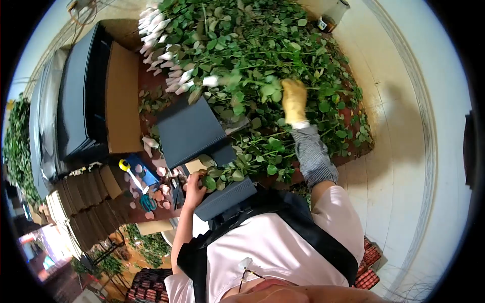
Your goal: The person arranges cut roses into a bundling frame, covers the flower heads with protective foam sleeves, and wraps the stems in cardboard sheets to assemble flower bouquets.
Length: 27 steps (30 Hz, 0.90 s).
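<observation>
My right hand (294, 101), in a yellow glove and smeared by motion, is closed on a rose stem over the pile of roses (262, 45). A bud in a white sleeve (210, 81) appears to be at the far end of that stem, pointing left. My left hand (194, 190) is bare, its fingers curled at the left corner of a folded black corrugated cardboard sheet (227, 198). Leaves partly hide its fingertips. Just beyond it lie rose leaves on the cardboard, and a flat black cardboard piece (191, 132) rests above.
Tall black cardboard sheets (76, 96) stand at the left, above stacked brown cardboard (93, 204). Teal scissors (147, 203), a yellow-and-white tool (132, 174) and loose petals lie left of my left hand. A glass jar (333, 16) stands beyond the roses.
</observation>
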{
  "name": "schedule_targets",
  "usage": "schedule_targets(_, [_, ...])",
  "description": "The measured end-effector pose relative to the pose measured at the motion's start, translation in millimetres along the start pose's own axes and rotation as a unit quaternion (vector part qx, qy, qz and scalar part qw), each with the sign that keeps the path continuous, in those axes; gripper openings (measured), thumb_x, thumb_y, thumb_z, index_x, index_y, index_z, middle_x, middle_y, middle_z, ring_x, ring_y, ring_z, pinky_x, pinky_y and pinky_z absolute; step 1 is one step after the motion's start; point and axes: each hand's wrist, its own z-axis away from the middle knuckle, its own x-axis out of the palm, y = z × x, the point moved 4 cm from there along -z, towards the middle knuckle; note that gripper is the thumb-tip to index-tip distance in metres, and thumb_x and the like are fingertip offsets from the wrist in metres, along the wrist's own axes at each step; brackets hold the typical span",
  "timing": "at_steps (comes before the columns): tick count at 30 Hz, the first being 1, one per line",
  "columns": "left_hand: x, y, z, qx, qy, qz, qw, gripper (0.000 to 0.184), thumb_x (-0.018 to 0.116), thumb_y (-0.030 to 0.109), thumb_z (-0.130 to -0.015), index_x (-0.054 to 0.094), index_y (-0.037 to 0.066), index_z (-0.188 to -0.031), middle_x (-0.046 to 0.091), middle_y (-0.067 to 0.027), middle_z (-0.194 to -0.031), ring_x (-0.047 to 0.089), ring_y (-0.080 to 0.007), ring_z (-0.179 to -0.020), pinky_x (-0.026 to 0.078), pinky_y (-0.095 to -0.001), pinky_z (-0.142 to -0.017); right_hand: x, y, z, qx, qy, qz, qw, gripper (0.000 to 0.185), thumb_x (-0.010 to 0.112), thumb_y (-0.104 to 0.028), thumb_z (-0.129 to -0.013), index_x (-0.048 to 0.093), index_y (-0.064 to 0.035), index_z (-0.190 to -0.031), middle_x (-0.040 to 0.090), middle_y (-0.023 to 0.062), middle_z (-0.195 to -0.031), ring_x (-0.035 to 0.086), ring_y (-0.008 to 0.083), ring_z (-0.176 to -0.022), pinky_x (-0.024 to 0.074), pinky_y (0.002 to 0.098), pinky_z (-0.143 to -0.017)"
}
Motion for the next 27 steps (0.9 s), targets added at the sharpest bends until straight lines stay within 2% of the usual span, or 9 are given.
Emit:
schedule_targets(4, [-1.7,-1.5,-1.7,-0.026,0.011,0.007,1.0,0.043,0.06,-0.008,-0.066,0.062,0.003,-0.107,0.062,-0.0153,-0.116,0.054,-0.0368,-0.112,0.043,-0.0407,-0.1,-81.8,-20.2,-34.7,-0.05,-0.027,-0.119,0.991,0.042,0.057,0.011,-0.076,0.067,-0.002,-0.114,0.067,0.0182,-0.115,0.063,0.0375,-0.107,0.0499,0.0437,-0.094])
schedule_targets(8, [-6.9,14.3,-3.8,0.084,-0.032,-0.079,0.993,0.043,0.061,-0.007,-0.067,0.063,0.002,-0.109,0.064,-0.0181,-0.118,0.056,-0.0371,-0.115,0.043,-0.0403,-0.101,-124.0,-70.1,-20.9,-0.11,-0.199,-0.3,0.926,0.039,0.05,0.017,-0.074,0.067,-0.0015,-0.104,0.07,0.0185,-0.099,0.069,0.0339,-0.089,0.0538,0.0402,-0.078])
schedule_targets(10, [1.5,-10.4,2.8,-0.043,-0.053,-0.018,0.997,0.045,0.059,-0.007,-0.069,0.063,0.004,-0.112,0.062,-0.0184,-0.121,0.056,-0.0381,-0.117,0.043,-0.0418,-0.101,-121.1,-108.2,9.0,-0.094,-0.391,-0.292,0.868,0.039,0.053,0.017,-0.078,0.071,-0.0065,-0.103,0.073,0.0119,-0.101,0.071,0.0273,-0.09,0.0593,0.0374,-0.081])
schedule_targets(13, [6.7,-24.5,2.4,-0.045,-0.059,0.01,0.997,0.035,0.062,-0.005,-0.073,0.065,0.003,-0.107,0.062,-0.0184,-0.114,0.058,-0.0387,-0.11,0.046,-0.0426,-0.094,-67.6,-126.2,97.6,-0.128,-0.339,-0.219,0.906,0.023,0.062,-0.001,-0.084,0.073,-0.0119,-0.101,0.073,0.0083,-0.093,0.07,0.0268,-0.079,0.0564,0.0393,-0.066])
schedule_targets(14, [-2.9,6.2,-3.7,0.117,-0.035,-0.08,0.989,0.033,0.063,-0.005,-0.071,0.066,0.004,-0.103,0.062,-0.0151,-0.113,0.056,-0.0382,-0.11,0.044,-0.0422,-0.096,-51.9,-126.4,120.4,-0.134,-0.353,-0.15,0.914,0.019,0.064,-0.005,-0.084,0.073,-0.0125,-0.099,0.072,0.0083,-0.088,0.069,0.0281,-0.075,0.0546,0.0403,-0.063])
schedule_targets(20, [-5.2,10.4,-2.2,0.011,-0.027,-0.05,0.998,0.035,0.066,-0.002,-0.066,0.068,0.008,-0.1,0.061,-0.0105,-0.118,0.051,-0.0324,-0.119,0.039,-0.044,-0.101,-36.1,-123.9,152.1,-0.114,-0.318,-0.162,0.927,0.011,0.062,-0.007,-0.083,0.071,-0.0077,-0.088,0.068,0.012,-0.078,0.066,0.0316,-0.076,0.0519,0.0449,-0.069])
schedule_targets(21, [-9.2,28.4,-3.3,0.056,-0.042,-0.21,0.975,0.036,0.068,0.002,-0.065,0.068,0.01,-0.1,0.058,-0.0105,-0.123,0.049,-0.0324,-0.121,0.038,-0.045,-0.102,-39.7,-123.7,149.9,-0.123,-0.304,-0.168,0.929,0.011,0.061,-0.007,-0.081,0.071,-0.0071,-0.086,0.068,0.0123,-0.078,0.066,0.0315,-0.075,0.0522,0.0435,-0.066])
schedule_targets(23, [-17.6,67.1,-7.7,0.2,0.014,-0.422,0.884,0.038,0.073,0.013,-0.063,0.07,0.013,-0.1,0.051,-0.0123,-0.133,0.045,-0.033,-0.126,0.037,-0.0454,-0.107,-50.5,-119.6,142.7,-0.084,-0.374,-0.114,0.916,0.013,0.06,-0.008,-0.079,0.071,-0.0077,-0.086,0.068,0.0119,-0.08,0.066,0.0317,-0.077,0.0524,0.0431,-0.067])
schedule_targets(27, [-12.2,31.9,-9.2,0.122,-0.036,-0.29,0.948,0.044,0.076,0.004,-0.059,0.07,0.012,-0.101,0.052,-0.015,-0.126,0.051,-0.0363,-0.118,0.041,-0.0481,-0.104,-14.8,-81.0,209.9,0.081,-0.409,-0.196,0.888,0.028,0.066,-0.011,-0.082,0.071,-0.0107,-0.11,0.07,0.014,-0.108,0.067,0.0311,-0.1,0.0537,0.041,-0.087])
